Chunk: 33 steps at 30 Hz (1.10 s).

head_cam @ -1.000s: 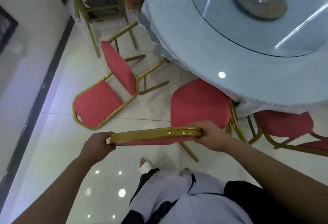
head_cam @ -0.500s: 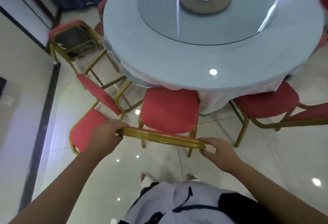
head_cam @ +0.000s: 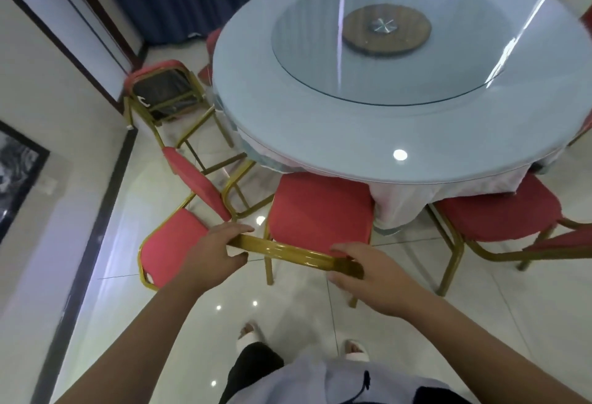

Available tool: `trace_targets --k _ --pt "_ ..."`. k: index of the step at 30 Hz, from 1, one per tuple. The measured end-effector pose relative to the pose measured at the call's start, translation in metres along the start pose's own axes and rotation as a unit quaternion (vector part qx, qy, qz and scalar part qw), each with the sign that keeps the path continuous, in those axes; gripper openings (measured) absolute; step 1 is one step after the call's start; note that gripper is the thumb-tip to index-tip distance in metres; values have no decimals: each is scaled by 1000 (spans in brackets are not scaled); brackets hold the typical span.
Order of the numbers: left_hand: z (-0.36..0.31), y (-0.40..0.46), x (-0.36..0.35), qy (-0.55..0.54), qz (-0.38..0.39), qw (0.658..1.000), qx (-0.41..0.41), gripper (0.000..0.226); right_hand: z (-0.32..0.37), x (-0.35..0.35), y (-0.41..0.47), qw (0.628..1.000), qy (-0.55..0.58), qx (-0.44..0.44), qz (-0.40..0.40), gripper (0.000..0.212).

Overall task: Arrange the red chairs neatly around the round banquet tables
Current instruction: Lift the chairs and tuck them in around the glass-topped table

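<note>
The red chair point(head_cam: 320, 211) stands at six o'clock of the round table point(head_cam: 400, 134), its seat partly tucked under the rim. The left hand point(head_cam: 214, 251) curls its fingers over the left end of the chair's gold top rail; the right hand point(head_cam: 368, 275) rests on the right end, fingers loosely bent around it. At nine o'clock of this chair a tipped chair point(head_cam: 182, 221) lies on the tiled floor point(head_cam: 192, 323). At three o'clock another red chair point(head_cam: 499, 214) sits against the tablecloth. An upturned chair point(head_cam: 163, 93) leans at about ten o'clock. A glass turntable point(head_cam: 384, 32) tops the table.
</note>
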State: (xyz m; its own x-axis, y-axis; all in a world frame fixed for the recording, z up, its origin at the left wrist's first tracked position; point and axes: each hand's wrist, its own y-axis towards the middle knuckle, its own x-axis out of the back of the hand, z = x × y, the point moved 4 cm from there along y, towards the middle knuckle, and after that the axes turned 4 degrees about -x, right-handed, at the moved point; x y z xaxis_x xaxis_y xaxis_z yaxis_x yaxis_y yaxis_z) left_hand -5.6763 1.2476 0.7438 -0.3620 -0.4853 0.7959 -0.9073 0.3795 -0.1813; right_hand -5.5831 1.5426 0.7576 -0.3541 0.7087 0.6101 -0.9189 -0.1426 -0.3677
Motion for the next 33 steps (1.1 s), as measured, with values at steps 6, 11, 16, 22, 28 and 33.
trace_targets --k 6,11,16,22,28,33 --pt "77 -36 38 -122 -54 988 75 56 122 -39 52 997 -37 70 -9 42" --pt "171 -85 75 -224 -97 952 184 53 213 -128 129 975 -173 109 83 62" --pt "259 -132 129 -256 -127 923 259 56 278 -192 193 986 -106 50 120 66" --pt "343 -147 178 -275 -145 897 313 53 312 -241 257 987 -42 -21 157 62" --pt "424 -106 220 -277 -119 890 343 55 341 -277 353 985 -19 -77 151 63" --pt "481 -57 267 -254 -47 892 371 53 382 -294 425 983 9 -121 139 67"
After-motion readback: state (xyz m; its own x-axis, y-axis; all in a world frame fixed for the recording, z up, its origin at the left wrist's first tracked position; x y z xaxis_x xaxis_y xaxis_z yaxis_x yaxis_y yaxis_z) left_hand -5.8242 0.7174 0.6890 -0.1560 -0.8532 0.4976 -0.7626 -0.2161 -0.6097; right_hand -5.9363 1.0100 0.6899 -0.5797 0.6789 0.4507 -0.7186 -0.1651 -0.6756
